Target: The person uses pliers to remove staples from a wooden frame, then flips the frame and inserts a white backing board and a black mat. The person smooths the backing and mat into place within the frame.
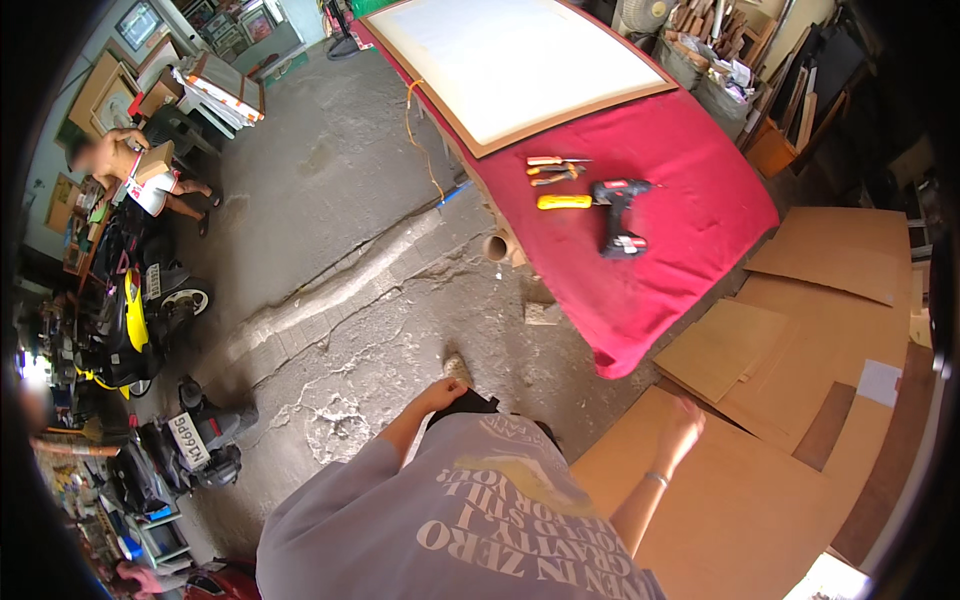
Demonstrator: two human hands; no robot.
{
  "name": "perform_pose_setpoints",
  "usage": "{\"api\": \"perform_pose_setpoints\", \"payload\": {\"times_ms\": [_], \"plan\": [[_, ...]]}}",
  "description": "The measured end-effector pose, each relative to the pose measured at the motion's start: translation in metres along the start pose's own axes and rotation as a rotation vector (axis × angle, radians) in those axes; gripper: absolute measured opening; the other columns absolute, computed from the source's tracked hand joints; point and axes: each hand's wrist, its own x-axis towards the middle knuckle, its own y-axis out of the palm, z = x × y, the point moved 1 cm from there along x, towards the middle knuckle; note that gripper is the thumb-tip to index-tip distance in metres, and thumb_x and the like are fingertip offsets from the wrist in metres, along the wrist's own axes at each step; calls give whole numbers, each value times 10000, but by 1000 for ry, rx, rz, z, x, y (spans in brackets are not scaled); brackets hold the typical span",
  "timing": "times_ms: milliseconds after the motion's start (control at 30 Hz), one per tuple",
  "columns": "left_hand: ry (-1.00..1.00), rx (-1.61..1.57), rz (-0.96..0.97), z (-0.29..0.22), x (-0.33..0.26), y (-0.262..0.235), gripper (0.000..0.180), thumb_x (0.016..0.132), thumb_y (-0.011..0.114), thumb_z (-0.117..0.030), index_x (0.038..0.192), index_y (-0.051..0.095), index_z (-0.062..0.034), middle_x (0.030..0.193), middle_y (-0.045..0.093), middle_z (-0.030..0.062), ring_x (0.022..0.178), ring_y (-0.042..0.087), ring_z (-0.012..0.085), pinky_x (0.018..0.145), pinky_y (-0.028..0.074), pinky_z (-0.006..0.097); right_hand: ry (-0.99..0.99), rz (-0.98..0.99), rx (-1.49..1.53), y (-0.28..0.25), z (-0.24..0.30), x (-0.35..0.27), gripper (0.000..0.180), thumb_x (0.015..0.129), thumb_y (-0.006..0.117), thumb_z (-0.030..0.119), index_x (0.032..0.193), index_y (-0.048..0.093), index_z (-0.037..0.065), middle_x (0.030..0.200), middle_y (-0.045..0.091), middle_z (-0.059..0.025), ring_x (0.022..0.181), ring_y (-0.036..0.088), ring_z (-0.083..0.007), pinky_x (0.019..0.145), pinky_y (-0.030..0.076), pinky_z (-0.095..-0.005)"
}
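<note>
Right hand empty, fingers loosely together and blurred, hanging over brown cardboard sheets on the floor; left hand empty too, loosely curled by the hip over cracked concrete. Nearest sheet lies flat just under and beside the right hand, long axis running from lower left up toward the right. Red-covered table beyond carries a cordless drill.

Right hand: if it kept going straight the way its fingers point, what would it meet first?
Probably the hanging edge of the red cloth on the table; the right hand points up-frame above the brown boards, though depth is unclear.
</note>
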Motion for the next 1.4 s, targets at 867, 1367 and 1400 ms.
{"api": "perform_pose_setpoints", "payload": {"times_ms": [867,1367,1400], "plan": [[-125,-242,-173,112,110,-332,449,1016,605,-438,1213,662,-38,1085,738,126,962,720,252,814,544,392,-198,716,428,362,504,102,247,949,674,299,971,720,57,894,720,-144,801,705,-336,727,552,-450],[-206,-96,-123,96,268,-537,363,1025,619,-354,1106,684,-6,920,745,105,831,706,192,728,539,322,96,319,376,417,556,222,100,945,644,92,993,640,5,931,704,-167,831,700,-296,732,551,-389],[-202,-132,-107,88,294,-558,361,1026,619,-359,1091,682,-9,889,733,82,782,697,164,681,530,305,135,282,343,421,562,224,126,966,651,112,1030,648,2,906,707,-113,811,677,-216,753,543,-343]]}}
